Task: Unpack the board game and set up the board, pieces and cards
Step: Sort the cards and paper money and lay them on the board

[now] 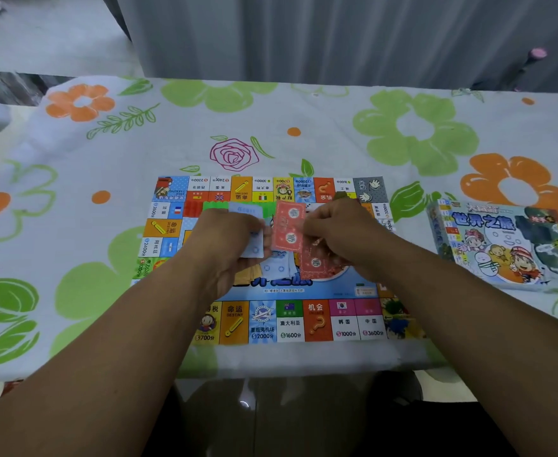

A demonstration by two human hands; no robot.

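The colourful game board (290, 321) lies unfolded flat on the flowered tablecloth (73, 225) in front of me. Both my hands are over its middle. My left hand (228, 239) holds a small stack of light blue paper notes (254, 245). My right hand (337, 229) pinches a red paper note (287, 230) between the hands. More red notes (317, 263), blue notes (279, 267) and yellowish ones lie loose on the board under my hands. A green piece and red pieces show beyond my left hand.
The game box (508, 245) with cartoon figures lies on the table to the right of the board. A grey curtain (337, 37) hangs behind the table's far edge. The table's near edge runs just below the board.
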